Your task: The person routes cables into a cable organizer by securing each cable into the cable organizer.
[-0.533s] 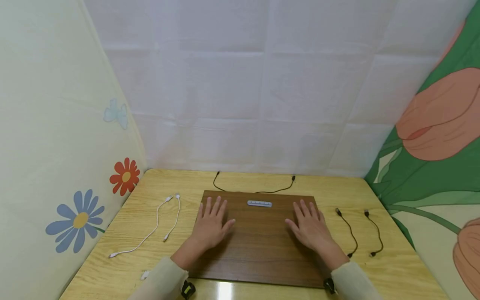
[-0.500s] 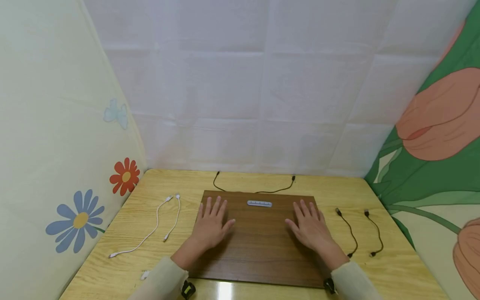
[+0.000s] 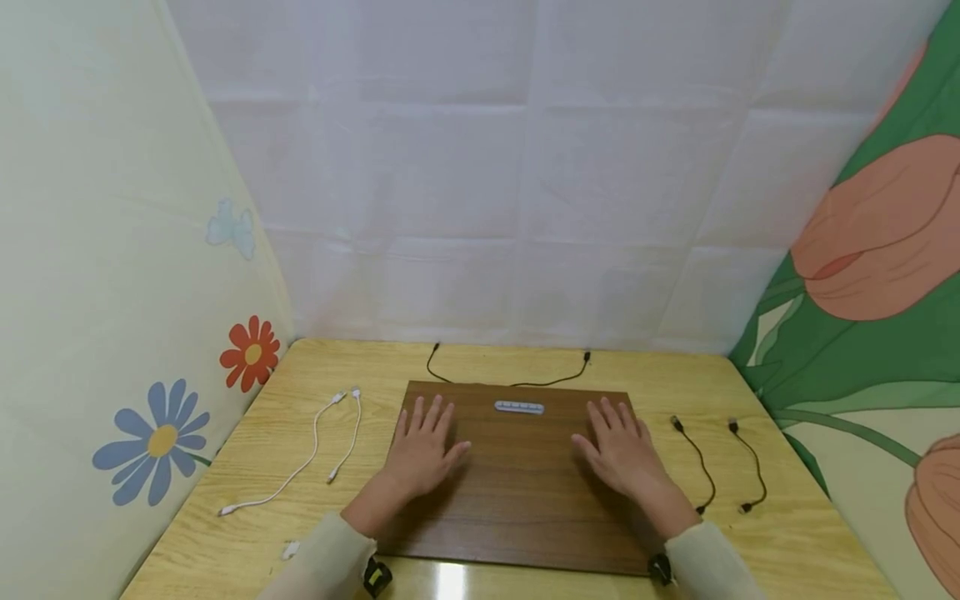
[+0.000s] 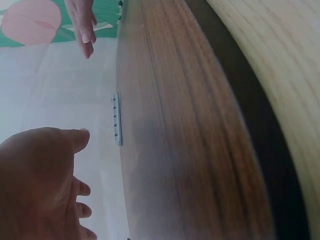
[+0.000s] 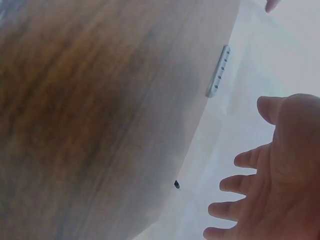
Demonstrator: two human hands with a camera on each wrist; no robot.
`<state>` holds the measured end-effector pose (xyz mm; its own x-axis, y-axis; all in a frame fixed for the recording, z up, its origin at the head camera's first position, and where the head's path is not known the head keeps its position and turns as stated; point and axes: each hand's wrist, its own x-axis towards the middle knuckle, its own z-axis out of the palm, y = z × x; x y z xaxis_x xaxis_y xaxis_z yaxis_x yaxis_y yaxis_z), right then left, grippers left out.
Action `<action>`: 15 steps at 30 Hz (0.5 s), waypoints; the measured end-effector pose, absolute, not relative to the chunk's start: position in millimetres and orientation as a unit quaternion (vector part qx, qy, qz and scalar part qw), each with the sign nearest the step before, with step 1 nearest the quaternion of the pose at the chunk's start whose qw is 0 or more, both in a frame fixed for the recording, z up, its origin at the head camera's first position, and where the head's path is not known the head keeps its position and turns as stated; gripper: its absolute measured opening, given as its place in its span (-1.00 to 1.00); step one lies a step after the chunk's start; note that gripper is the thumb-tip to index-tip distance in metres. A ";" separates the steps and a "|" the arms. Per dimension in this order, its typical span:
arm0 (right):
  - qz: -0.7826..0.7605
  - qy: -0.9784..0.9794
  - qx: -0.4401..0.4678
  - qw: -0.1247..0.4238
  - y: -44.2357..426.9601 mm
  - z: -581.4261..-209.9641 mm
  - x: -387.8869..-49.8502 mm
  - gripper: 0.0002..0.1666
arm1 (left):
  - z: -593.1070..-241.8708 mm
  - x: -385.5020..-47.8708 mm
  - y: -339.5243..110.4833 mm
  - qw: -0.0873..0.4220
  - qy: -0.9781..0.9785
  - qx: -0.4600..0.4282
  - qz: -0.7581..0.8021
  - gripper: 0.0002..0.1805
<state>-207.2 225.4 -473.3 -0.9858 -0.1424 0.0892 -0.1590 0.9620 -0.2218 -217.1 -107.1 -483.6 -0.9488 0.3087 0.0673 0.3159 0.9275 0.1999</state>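
Since the earlier frame, only a tiny drift of the whole head view is showing; the left hand [image 3: 420, 458] and the right hand [image 3: 624, 458] are keeping their places. Behind everything, a creased white cloth [image 3: 480, 200] is hanging, with a pale floral cloth [image 3: 112, 275] flanking it at left and a tulip-patterned cloth [image 3: 855, 367] at right. Below, a light wood-grain table [image 3: 810, 542] is bearing a dark brown wooden board [image 3: 517, 500], which is lying flat in the middle, near the person. Both hands are hovering just above it, palms down, fingers spreading wide and gripping nothing, one toward each side. On the table left of the board, a long white USB cable [image 3: 315, 435] and a shorter white cable [image 3: 357, 427] are lying near each other; right of it, a short black cable [image 3: 702, 457] is curving beside another black cable [image 3: 757, 467]. Black cord [image 3: 558, 382] is emerging at two places behind the far edge, its middle hidden. A pale slotted cable holder [image 3: 519, 407] is resting on the board near that edge, between the hands. Beside the left sleeve [image 3: 322, 554], a small white piece [image 3: 291, 550] is lying.
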 end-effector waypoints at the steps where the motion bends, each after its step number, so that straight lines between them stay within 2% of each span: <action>1: 0.116 -0.990 0.077 0.034 226.1 -472.4 -207.4 -0.17 | -484.3 -217.6 -107.9 0.011 -0.981 -0.162 -0.105 -0.17; 15: 0.134 -0.988 0.076 -0.002 239.9 -465.7 -208.7 -0.23 | -486.1 -213.8 -117.0 -0.073 -0.970 -0.184 -0.139 -0.11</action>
<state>-208.7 239.9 -465.7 -0.9885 -0.1506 0.0159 -0.1494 0.9526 -0.2651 -213.8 -117.0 -486.1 -0.9214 0.3781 -0.0898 0.3378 0.8935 0.2958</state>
